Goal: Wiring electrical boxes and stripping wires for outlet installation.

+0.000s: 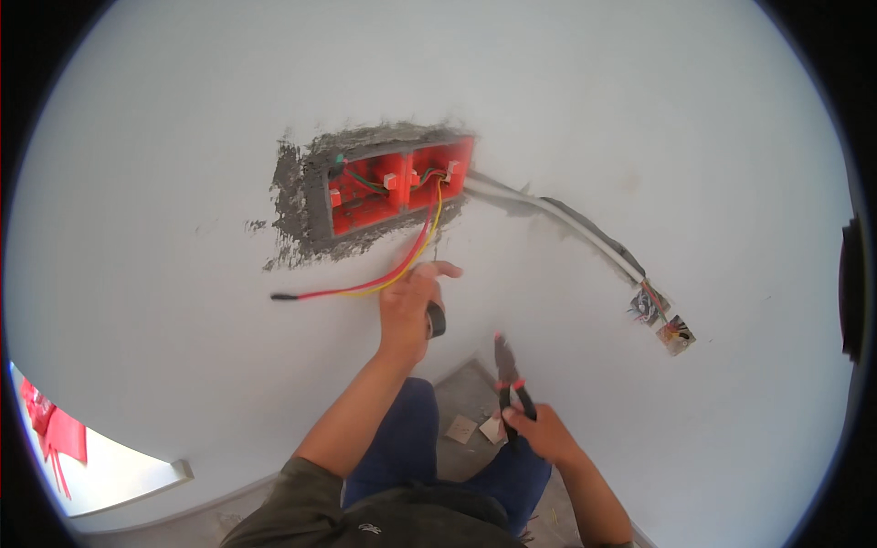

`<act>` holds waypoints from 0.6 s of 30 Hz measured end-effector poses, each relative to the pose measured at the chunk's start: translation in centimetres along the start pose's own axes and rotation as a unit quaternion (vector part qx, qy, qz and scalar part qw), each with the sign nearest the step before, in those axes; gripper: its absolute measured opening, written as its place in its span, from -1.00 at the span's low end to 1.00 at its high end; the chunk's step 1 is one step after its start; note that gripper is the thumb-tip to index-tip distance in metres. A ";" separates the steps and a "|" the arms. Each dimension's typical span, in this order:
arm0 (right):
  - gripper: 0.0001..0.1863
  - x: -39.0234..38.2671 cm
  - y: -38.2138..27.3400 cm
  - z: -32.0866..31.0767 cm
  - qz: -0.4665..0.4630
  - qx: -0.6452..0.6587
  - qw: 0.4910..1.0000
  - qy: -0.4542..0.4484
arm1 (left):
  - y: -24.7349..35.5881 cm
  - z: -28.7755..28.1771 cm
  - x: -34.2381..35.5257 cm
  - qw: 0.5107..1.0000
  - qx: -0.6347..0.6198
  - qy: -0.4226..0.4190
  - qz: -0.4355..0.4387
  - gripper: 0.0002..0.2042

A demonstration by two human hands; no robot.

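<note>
My left hand (409,306) is raised close to the wall below a red double junction box (370,219). Its fingers curl around a roll of black tape (437,320), while one finger points out to the right. Red and yellow wires (422,239) hang from the box and pass by this hand, running left to a black-wrapped end (284,297). Lower down, my right hand (541,431) grips black-and-red-handled pliers (507,370), jaws upward. A small pink bit shows at the jaw tip. Other thin wires, green among them, lie inside the box.
Rough grey mortar (297,196) surrounds the box in the white wall. A white and grey cable pair (575,219) slopes down right to small boxes with loose wires (676,335). Square pieces (461,428) lie on the floor. Red items (64,434) appear at lower left.
</note>
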State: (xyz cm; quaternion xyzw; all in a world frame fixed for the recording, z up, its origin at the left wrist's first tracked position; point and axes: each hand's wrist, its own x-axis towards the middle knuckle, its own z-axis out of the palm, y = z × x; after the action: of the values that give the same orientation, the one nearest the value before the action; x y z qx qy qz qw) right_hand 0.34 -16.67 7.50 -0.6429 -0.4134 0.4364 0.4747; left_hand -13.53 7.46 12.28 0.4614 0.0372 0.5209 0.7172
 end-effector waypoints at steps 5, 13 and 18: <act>-0.74 -1.8 8.0 0.0 0.238 0.042 0.970 -0.035 | 1.3 1.3 0.4 0.985 0.083 0.050 0.142 -0.57; -0.60 -8.5 16.2 -4.4 0.205 0.237 0.949 0.033 | 3.8 0.4 1.8 0.846 0.410 -0.004 0.340 -0.76; -0.74 -16.7 25.1 -7.4 0.195 0.257 0.932 0.163 | 4.5 1.6 1.2 0.731 0.554 -0.125 0.378 -0.67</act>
State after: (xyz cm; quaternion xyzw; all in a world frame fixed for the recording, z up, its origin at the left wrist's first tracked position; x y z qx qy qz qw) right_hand 5.67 -39.51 -12.84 -0.6292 -0.0703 0.5006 0.5904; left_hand -15.33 7.48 16.87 0.8141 0.0515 0.5733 0.0771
